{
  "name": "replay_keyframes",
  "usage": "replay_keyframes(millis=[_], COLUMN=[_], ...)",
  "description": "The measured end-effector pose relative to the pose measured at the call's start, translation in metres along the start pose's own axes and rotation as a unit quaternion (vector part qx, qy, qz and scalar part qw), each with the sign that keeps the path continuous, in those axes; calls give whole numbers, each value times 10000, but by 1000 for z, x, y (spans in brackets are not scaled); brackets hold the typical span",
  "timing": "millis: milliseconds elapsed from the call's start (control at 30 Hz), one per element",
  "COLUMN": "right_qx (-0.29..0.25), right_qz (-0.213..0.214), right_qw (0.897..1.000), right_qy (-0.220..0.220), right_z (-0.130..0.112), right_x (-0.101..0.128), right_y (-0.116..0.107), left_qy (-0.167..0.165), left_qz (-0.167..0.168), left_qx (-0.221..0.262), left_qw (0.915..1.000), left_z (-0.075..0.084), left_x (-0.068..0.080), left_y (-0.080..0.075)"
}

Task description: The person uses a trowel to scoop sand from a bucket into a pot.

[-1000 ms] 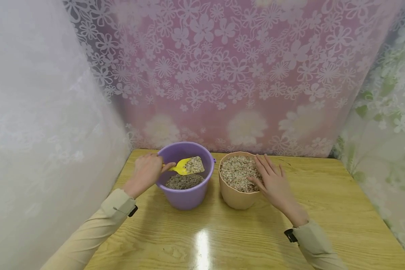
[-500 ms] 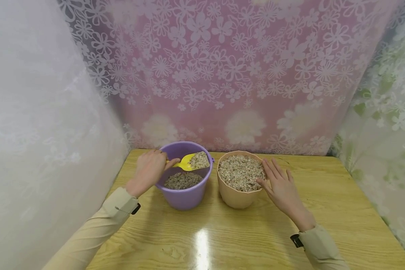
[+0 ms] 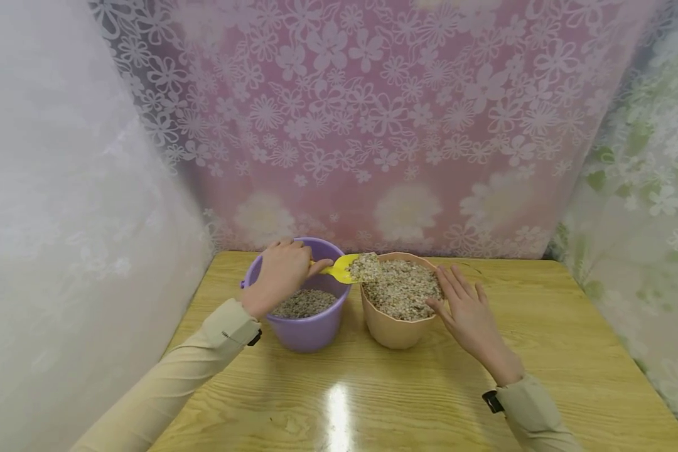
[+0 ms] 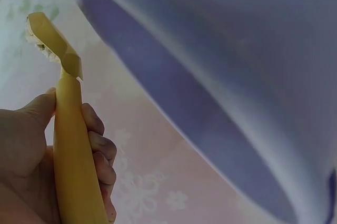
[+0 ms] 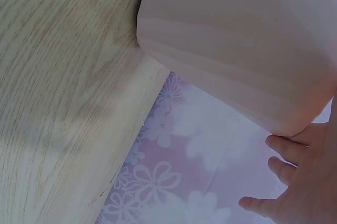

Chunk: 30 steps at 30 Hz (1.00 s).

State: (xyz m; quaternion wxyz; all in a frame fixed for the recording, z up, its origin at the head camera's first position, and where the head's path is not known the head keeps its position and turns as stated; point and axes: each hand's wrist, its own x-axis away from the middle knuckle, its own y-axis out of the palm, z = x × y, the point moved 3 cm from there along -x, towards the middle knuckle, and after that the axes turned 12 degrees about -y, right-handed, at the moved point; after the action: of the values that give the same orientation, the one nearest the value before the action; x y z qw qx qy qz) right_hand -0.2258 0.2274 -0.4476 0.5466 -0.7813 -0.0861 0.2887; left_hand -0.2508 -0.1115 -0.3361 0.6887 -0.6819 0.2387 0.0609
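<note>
My left hand grips the handle of a yellow toy shovel; in the left wrist view the fingers wrap round that handle. Pale, gravel-like grains lie heaped on the blade, which reaches over the left rim of a peach-coloured pot. Similar grains fill this pot nearly to its rim. Beneath the left hand stands a purple bucket with grains low inside. My right hand rests at the pot's right rim, fingers straight and spread, also seen in the right wrist view.
Both containers stand side by side near the back edge of a wooden table. A pink flowered cloth hangs behind it. Pale sheets close off the left and right sides.
The left hand has carried the loaded shovel rightward, from above the purple bucket to the pot's left rim. The right hand has slid slightly outward from over the grains to the rim.
</note>
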Motion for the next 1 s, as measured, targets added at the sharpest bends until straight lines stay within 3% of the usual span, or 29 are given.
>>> replay_keyframes(millis=[200,400,533,767,900,1000], right_qx=[-42,-127,-145,-104,-89,-92], right_qz=[58,2,-35,-3,-27,-38], right_qw=[10000,9999,9998,9998,9999,9999], right_qy=[-29,-77,-137,-166,-144,-130], right_z=[2,6,8,10,10,9], right_x=[-1,0,2,3,3,3], right_y=[2,3,3,3,3,2], left_qy=[95,454,717,810,893,1002], left_qz=[-291,36,10,-433,-759,-823], left_qx=[160,-114,-264,-690,-1092,-1277], left_qw=[9994,9989,9971,9934,9871,9833], left_z=[24,49,63,83,91,96], left_x=[-13,-24,-30,-41,-45,-46], left_y=[7,11,14,18,24,27])
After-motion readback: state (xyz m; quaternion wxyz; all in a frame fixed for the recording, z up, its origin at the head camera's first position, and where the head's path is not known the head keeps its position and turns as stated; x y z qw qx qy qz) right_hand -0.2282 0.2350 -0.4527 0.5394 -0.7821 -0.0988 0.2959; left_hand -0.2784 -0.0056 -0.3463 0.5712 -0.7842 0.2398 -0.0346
